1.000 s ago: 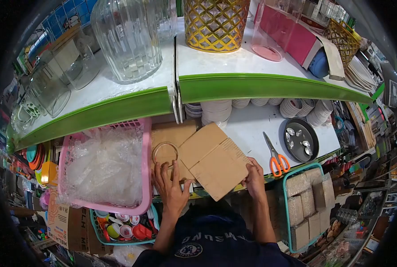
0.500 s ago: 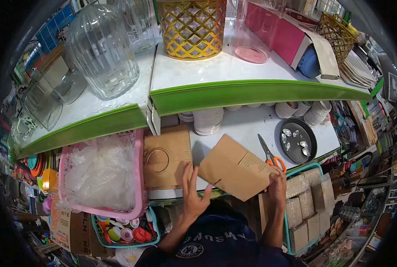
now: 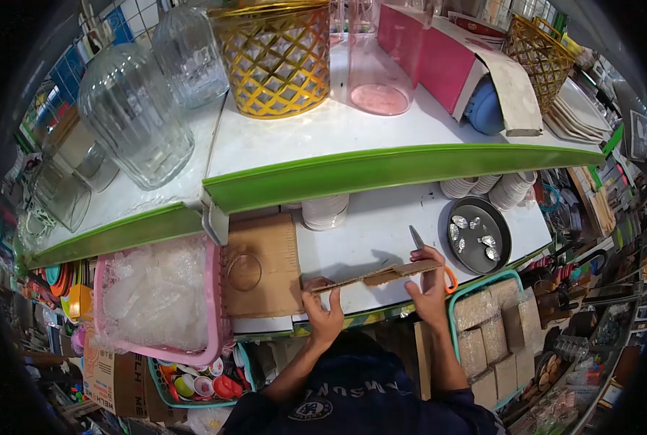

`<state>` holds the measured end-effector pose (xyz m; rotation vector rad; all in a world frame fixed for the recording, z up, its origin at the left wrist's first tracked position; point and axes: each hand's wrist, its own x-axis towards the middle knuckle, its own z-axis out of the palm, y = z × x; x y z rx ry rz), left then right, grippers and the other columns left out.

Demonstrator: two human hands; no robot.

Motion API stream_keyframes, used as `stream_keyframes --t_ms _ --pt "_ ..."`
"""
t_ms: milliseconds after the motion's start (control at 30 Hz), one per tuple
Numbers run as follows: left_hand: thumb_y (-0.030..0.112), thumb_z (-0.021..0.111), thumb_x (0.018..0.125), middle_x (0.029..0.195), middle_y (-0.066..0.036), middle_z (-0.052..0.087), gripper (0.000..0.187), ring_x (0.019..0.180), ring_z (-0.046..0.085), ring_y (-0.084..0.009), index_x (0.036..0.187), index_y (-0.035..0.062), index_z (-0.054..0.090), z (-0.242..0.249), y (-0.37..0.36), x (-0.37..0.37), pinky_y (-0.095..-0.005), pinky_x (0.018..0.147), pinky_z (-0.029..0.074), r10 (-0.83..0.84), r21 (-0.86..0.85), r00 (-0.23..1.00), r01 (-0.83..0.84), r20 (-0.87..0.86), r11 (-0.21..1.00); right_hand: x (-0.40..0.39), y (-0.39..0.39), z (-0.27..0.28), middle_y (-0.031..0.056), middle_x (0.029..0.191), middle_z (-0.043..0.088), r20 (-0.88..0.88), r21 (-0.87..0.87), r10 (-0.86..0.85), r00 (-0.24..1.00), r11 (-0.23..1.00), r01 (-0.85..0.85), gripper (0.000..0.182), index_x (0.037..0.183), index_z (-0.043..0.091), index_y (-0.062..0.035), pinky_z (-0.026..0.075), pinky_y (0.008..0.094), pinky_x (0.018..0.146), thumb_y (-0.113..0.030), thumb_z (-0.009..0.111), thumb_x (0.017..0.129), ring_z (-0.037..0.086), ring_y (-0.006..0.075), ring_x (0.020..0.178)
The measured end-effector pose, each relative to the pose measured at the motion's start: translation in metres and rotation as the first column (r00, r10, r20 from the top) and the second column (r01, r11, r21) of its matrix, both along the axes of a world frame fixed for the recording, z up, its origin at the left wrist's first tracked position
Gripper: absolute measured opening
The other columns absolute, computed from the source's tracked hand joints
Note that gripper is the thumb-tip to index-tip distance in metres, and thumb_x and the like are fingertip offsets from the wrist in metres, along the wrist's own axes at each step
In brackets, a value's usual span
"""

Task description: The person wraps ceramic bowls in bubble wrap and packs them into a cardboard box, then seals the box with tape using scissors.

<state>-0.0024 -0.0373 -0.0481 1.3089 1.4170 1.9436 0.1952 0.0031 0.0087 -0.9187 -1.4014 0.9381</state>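
Observation:
A brown cardboard piece (image 3: 387, 275) is held up over the white lower shelf, turned nearly edge-on with a slight bend. My left hand (image 3: 325, 317) pinches its left end, thumb in front and fingers behind. At the right end my right hand (image 3: 431, 299) grips it, fingers over the far side. Behind that hand lie scissors with orange handles (image 3: 450, 280), partly hidden. To the left, another cardboard sheet (image 3: 274, 264) rests flat on the shelf with a thin ring (image 3: 244, 272) on it.
A round dark pan (image 3: 476, 255) holds several foil-like silver pieces. The upper shelf's green edge (image 3: 396, 165) overhangs the work area. A pink basket (image 3: 215, 304) of clear plastic stands left; a teal basket (image 3: 452, 319) of wrapped blocks stands right. White stacked cups (image 3: 326, 212) sit behind.
The cardboard has tipped from showing its broad face to nearly edge-on. My left hand has closed on its left end, and my right hand has shifted up and left. The view has shifted slightly.

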Motion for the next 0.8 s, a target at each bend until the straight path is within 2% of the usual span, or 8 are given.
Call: stream_keyframes --t_ms 67,100,300,467,633,667,733,800 --pt "0.004 0.059 0.09 0.107 -0.016 0.05 0.031 0.1 0.051 -0.0238 0.114 -0.0049 0.041 -0.005 -0.001 0.0 -0.0348 0.089 0.041 -0.014 -0.027 0.997 0.012 -0.073 1.0 -0.006 0.005 -0.015 0.0157 0.126 0.044 0.03 0.015 -0.066 0.997 0.998 0.066 0.102 0.146 0.019 -0.003 0.037 0.0376 0.097 -0.036 0.082 0.072 0.045 0.0244 0.117" --pt "0.007 0.056 0.094 0.114 -0.016 0.048 0.034 0.109 0.048 -0.0227 0.119 -0.0052 0.039 -0.008 -0.002 -0.002 -0.0353 0.096 0.038 -0.026 -0.06 0.989 0.018 -0.144 0.998 -0.009 0.006 -0.018 0.0157 0.126 0.044 0.028 0.018 -0.069 0.997 0.998 0.068 0.102 0.146 0.019 -0.003 0.037 0.0376 0.097 -0.036 0.082 0.072 0.045 0.0244 0.117" --pt "0.004 0.054 0.091 0.115 -0.017 0.045 0.042 0.107 0.048 -0.0254 0.126 -0.0052 0.034 -0.013 0.01 -0.002 -0.0379 0.097 0.037 -0.104 0.005 0.99 0.105 -0.096 0.994 -0.013 0.01 -0.033 0.0161 0.131 0.042 0.098 -0.02 -0.111 0.989 0.993 0.113 0.12 0.151 0.003 -0.0057 0.04 0.0371 0.092 -0.044 0.083 0.069 0.045 0.0263 0.119" --pt "0.009 0.059 0.088 0.131 -0.026 0.036 0.069 0.12 0.042 -0.0357 0.141 -0.0098 0.019 -0.022 0.007 0.0 -0.044 0.105 0.033 -0.114 -0.077 0.968 0.099 -0.223 0.992 -0.013 0.013 -0.057 0.0121 0.128 0.043 0.003 -0.034 -0.078 0.997 0.996 0.078 0.105 0.149 0.013 -0.0015 0.042 0.0319 0.087 -0.023 0.084 0.073 0.049 0.0192 0.106" --pt "0.039 0.069 0.082 0.147 -0.036 0.014 0.115 0.138 0.022 -0.0451 0.144 -0.0103 -0.015 -0.012 0.007 -0.002 -0.0494 0.114 0.017 -0.122 -0.136 0.906 0.072 -0.405 0.988 -0.008 0.014 -0.058 0.0095 0.122 0.048 -0.033 -0.049 -0.069 0.997 0.997 0.067 0.092 0.143 0.027 0.0007 0.043 0.0308 0.086 -0.021 0.083 0.073 0.049 0.016 0.101" --pt "0.039 0.069 0.082 0.147 -0.036 0.014 0.115 0.138 0.022 -0.0451 0.144 -0.0103 -0.015 -0.014 0.006 -0.003 -0.0494 0.114 0.017 -0.12 -0.138 0.907 0.07 -0.405 0.988 -0.008 0.012 -0.059 0.0087 0.119 0.05 -0.051 -0.055 -0.069 0.996 0.996 0.066 0.086 0.14 0.032 0.0015 0.044 0.0302 0.084 -0.02 0.083 0.073 0.05 0.0151 0.099" --pt "0.061 0.069 0.075 0.152 -0.033 -0.001 0.133 0.143 0.01 -0.0403 0.144 -0.004 -0.025 -0.018 0.006 -0.004 -0.0463 0.115 0.014 -0.227 -0.214 0.916 0.161 -0.331 0.963 -0.01 0.012 -0.057 0.0087 0.116 0.052 -0.075 -0.035 -0.078 0.994 0.997 0.076 0.083 0.137 0.036 0.002 0.045 0.0294 0.082 -0.019 0.084 0.073 0.052 0.0146 0.097" --pt "0.061 0.072 0.073 0.149 -0.035 0.007 0.136 0.14 0.016 -0.0429 0.142 -0.0064 -0.024 -0.017 0.006 -0.001 -0.0479 0.115 0.015 -0.238 -0.202 0.923 0.182 -0.301 0.962 -0.009 0.01 -0.058 0.0087 0.114 0.054 -0.101 -0.013 -0.089 0.991 0.996 0.088 0.079 0.134 0.039 0.0026 0.047 0.0286 0.08 -0.018 0.084 0.073 0.054 0.0142 0.094"
